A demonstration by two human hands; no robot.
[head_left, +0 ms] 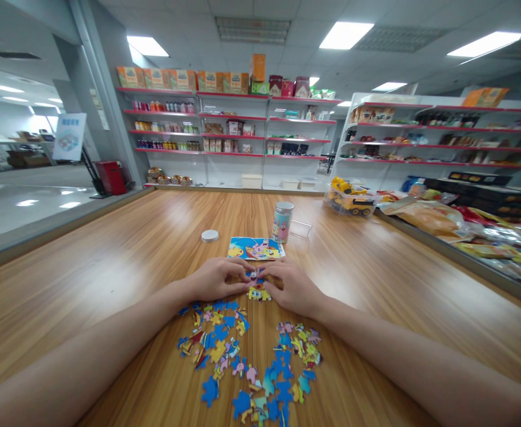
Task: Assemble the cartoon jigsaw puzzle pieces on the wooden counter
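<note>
Both hands meet at a small cluster of joined puzzle pieces point(259, 293) on the wooden table point(153, 237). My left hand point(219, 279) is closed, its fingertips on the cluster's left edge. From the other side my right hand point(292, 287) pinches the cluster's right edge. The cluster shows a yellow face with pink and blue parts above it. Just beyond the fingers lies a colourful reference picture point(256, 249). Loose puzzle pieces, mostly blue, yellow and pink, are spread nearer to me in a left group point(218, 335) and a right group point(283, 367).
A printed tin point(282, 222) stands behind the picture, with a round silver lid point(209, 236) to its left. A clear box of yellow toy vehicles point(350, 198) is at the back right. Packaged goods point(438, 219) lie along the right side; stocked shelves point(231, 115) stand behind.
</note>
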